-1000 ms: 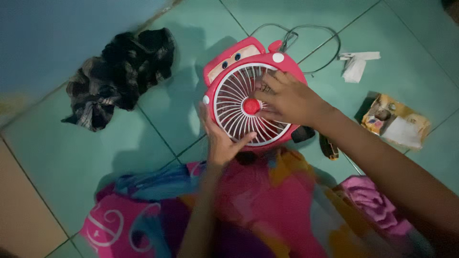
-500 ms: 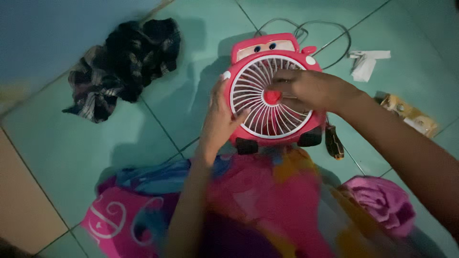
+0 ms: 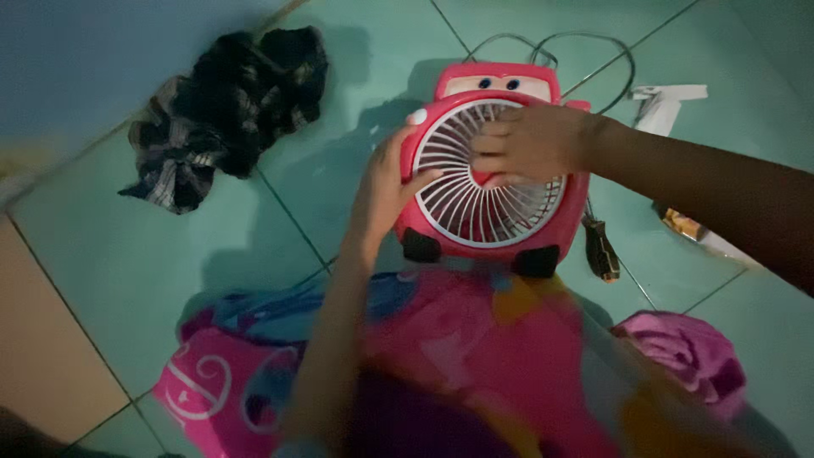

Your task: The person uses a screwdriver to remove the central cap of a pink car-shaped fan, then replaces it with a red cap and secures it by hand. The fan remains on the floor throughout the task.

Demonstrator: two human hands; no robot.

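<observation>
Left hand (image 3: 386,191) is gripping the side of the red car-shaped fan (image 3: 492,170), while right hand (image 3: 530,144) is lying flat on its white grille (image 3: 475,208), fingers together.

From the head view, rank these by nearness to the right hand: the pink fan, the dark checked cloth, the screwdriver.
1. Pink fan: right hand rests on its grille.
2. Screwdriver: on the floor, below that hand, right of the fan.
3. Dark checked cloth: far left.
</observation>
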